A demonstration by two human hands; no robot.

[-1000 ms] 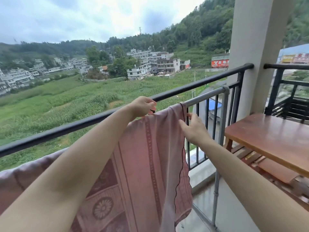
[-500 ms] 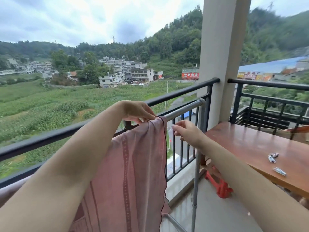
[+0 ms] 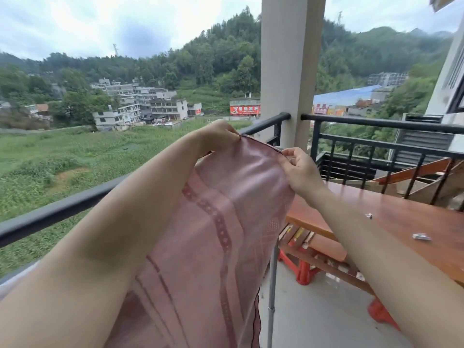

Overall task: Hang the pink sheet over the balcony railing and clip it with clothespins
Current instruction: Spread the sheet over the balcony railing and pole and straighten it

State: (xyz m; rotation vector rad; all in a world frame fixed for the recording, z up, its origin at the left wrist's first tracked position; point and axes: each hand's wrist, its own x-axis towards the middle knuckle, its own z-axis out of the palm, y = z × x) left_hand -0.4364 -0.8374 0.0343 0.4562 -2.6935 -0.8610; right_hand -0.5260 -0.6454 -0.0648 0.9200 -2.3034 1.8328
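Sheet [image 3: 226,222], pink, one: pinched by left hand [image 3: 218,135], right hand [image 3: 301,174]; two clothespins [image 3: 421,236] on table [image 3: 401,204].

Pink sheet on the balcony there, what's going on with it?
A person is hanging out the pink sheet. The left hand and the right hand each pinch its top edge, held up beside the black railing, and the rest drapes down. No peg shows on the sheet yet. Two clothespins lie on the wooden table to the right.
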